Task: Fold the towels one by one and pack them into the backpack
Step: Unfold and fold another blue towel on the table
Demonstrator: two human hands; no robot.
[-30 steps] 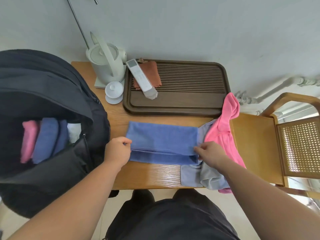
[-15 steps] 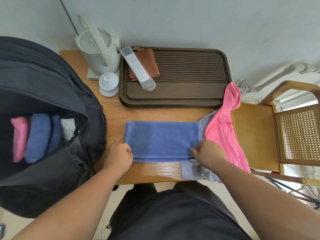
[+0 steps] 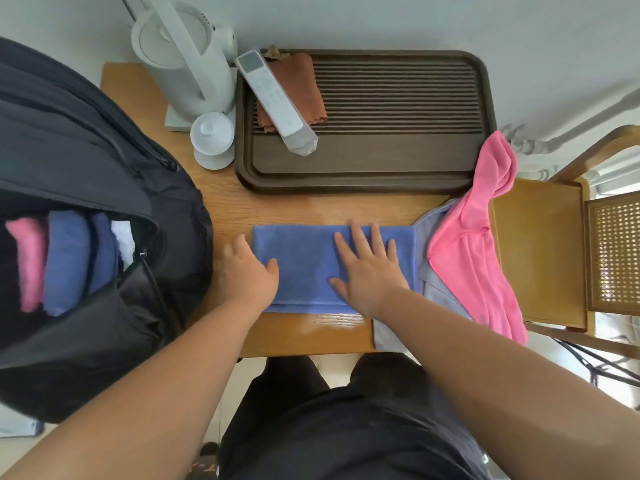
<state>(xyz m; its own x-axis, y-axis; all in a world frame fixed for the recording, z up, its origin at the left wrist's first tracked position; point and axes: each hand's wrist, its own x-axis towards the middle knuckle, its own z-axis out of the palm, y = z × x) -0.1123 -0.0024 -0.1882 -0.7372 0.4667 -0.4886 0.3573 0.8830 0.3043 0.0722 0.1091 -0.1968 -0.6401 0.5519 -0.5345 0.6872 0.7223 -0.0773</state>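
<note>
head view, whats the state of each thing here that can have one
blue towel: folded into a strip, flat on the table
left hand: open, resting on the strip's left end
right hand: open, palm pressing the strip flat
backpack: unzipped, folded towels standing inside
pink towel: unfolded, draped over the table's right edge
grey towel: unfolded, partly under the pink towel
kettle: lid shut
white cup: lid on

left hand (image 3: 247, 271): palm down, fingers loose | right hand (image 3: 369, 268): flat, fingers spread
</note>
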